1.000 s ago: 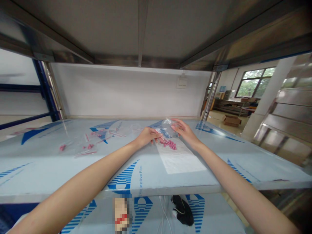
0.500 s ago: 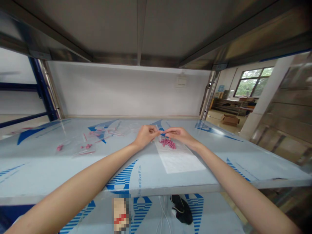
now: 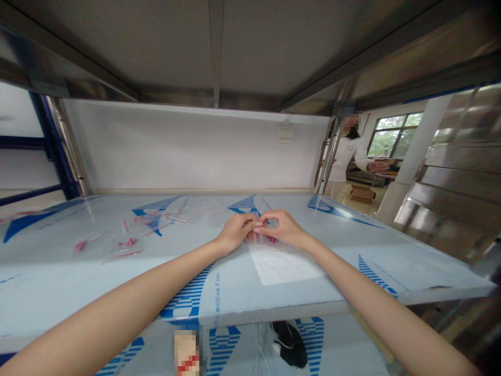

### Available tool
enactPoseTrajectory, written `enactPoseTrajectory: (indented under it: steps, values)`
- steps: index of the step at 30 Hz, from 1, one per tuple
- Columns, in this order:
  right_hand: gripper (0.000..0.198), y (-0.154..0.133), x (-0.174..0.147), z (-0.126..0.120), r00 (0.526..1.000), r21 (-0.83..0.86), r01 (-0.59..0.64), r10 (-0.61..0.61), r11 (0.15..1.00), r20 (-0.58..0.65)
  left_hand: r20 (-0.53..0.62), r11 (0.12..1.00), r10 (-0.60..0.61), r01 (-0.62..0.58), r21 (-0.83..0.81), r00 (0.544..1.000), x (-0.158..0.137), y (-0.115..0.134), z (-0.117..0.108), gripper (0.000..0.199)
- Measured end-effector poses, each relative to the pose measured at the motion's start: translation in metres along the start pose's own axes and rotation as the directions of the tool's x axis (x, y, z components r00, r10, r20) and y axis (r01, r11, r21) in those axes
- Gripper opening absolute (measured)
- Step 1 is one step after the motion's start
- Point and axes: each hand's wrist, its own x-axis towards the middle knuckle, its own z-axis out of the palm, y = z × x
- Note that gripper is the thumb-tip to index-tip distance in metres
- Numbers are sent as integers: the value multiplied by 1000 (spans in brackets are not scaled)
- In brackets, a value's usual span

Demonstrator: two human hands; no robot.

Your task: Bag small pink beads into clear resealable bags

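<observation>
My left hand (image 3: 238, 232) and my right hand (image 3: 282, 227) meet above the shelf, thumbs and fingertips pinched together and touching. Between them shows a bit of a small clear plastic bag (image 3: 257, 216), pinched by my left fingers and mostly hidden. Whatever my right fingertips pinch is too small to make out. Just below the right hand, pink beads (image 3: 271, 239) lie at the far end of a white sheet (image 3: 284, 269), partly covered by the hand. Off to the left, small clear bags with red strips lie flat, one holding pink beads (image 3: 130, 243), another a pink clump (image 3: 80, 245).
The film-covered metal shelf (image 3: 129, 287) runs under a low upper shelf (image 3: 254, 57). A wall with a switch (image 3: 285, 134) closes the back. Beyond the right post stands a person in white (image 3: 346, 154). A black bundle (image 3: 289, 344) and white cables lie on the level below.
My hands have come closer together and now touch, hiding most of the beads. The view has shifted slightly, and a person has appeared beyond the right post.
</observation>
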Motion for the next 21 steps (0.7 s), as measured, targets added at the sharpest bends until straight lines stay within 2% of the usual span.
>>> enactPoseTrajectory:
  steps: [4,9,15,21]
  values:
    - [16,-2,0,-3,1000,-45,8,-9,999,-16,9,1000,28,-28,3,1000,1,-3,-1,31]
    - [19,-5,-1,-5,999,-115,-48,46,992,-23,-21,983,8,-4,183,1000,0,-5,-5,25]
    - [23,-5,-2,-4,997,-230,-75,81,970,19,-50,896,-24,44,441,998,-3,8,-8,14]
    - [22,-7,-2,-3,996,-216,-74,83,974,33,-67,845,-15,48,533,998,-4,12,-8,15]
